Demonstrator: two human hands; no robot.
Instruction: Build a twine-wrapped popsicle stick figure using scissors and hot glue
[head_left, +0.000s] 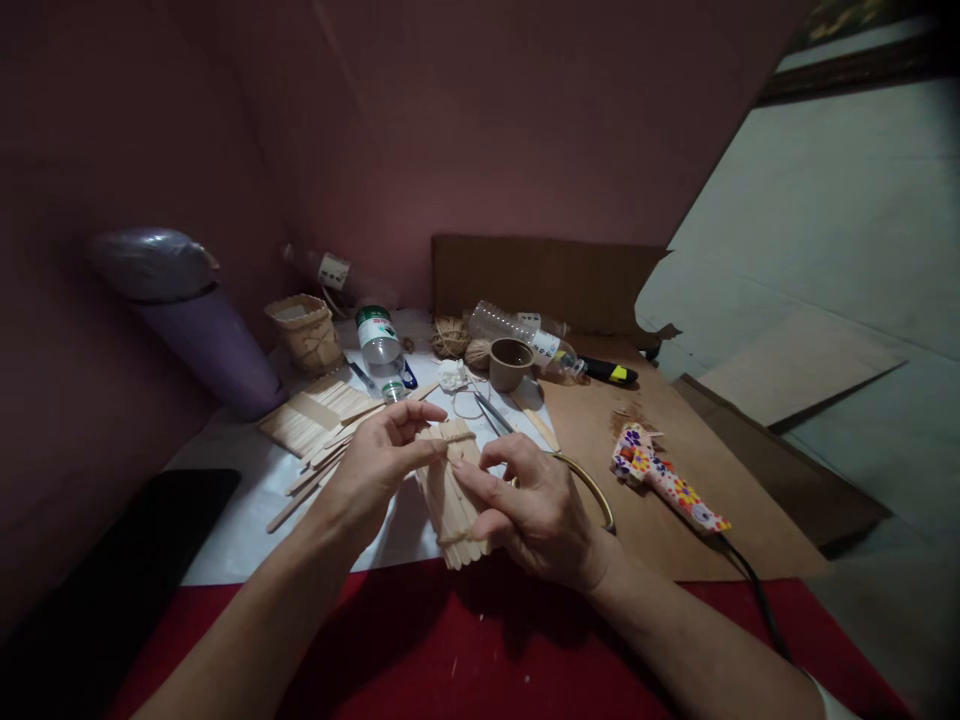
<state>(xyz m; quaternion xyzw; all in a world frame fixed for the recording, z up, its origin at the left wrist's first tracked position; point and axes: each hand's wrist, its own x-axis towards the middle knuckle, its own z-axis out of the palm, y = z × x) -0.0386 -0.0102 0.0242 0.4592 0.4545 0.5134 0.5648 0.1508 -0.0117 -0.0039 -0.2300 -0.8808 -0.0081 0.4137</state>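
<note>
Between my hands, above the front edge of the table, is a popsicle-stick holder [454, 503] made of pale sticks side by side, with twine [455, 541] round its upper and lower ends. My left hand [379, 450] grips its upper left part, thumb on the front near the upper twine. My right hand [536, 505] is closed on its right side, fingertips resting on the front face. Whether the fingers also pinch a loose end of twine is too small to tell. Just behind my right hand lie scissors [589, 485], partly hidden by it.
Loose popsicle sticks [322, 455] lie left. A stick-covered cup [304, 332], bottles [377, 340], twine balls [450, 337] and a brown pot [511, 365] stand behind. A box cutter [609, 371] and a flower-patterned glue gun [667, 475] with a cord rest on cardboard [720, 530] at right.
</note>
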